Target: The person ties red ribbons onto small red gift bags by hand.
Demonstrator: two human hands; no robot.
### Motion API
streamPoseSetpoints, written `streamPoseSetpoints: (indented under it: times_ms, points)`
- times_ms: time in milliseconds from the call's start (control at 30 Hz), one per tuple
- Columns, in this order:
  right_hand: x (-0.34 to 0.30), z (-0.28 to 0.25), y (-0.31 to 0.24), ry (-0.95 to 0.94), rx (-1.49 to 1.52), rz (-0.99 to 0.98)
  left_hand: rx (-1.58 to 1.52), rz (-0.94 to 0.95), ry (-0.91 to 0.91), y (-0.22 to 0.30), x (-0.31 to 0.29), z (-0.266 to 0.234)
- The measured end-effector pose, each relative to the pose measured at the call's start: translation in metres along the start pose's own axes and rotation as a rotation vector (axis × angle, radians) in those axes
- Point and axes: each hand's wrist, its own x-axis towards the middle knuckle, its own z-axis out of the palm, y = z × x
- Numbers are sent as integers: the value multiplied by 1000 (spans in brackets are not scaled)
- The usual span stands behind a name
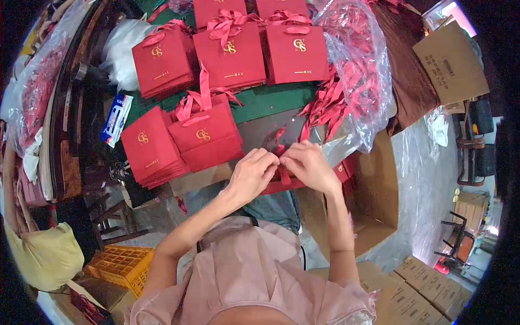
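My left hand and my right hand meet fingertip to fingertip at the near edge of the table. Both pinch a red ribbon, whose loose end sticks up beyond my fingers. Below them lies a red paper bag, mostly hidden by my hands. Left of my left hand rest a stack of red bags with ribbon handles and a stack of red bags without visible ribbon. A heap of loose red ribbons spills from a clear plastic bag beyond my right hand.
More ribboned red bag stacks stand at the far side of the green-topped table. A blue and white packet lies at the left. An open cardboard box stands at my right, a yellow crate on the floor at lower left.
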Motion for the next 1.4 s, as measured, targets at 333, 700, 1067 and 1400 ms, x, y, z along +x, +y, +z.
streamPoseSetpoints:
  times_ms: [333,700,1067,1400]
  points:
    - [20,3,20,-318,459,136,92,217,-13,2,-5,-3]
    - [37,20,19,314,296,208,-15,-113,52,-11,3,-8]
    - [26,21,21,265,-87,435,91,-199,127,-5,31,-2]
    - [20,17,19,287,291,392,169,-257,118,-15,37,14]
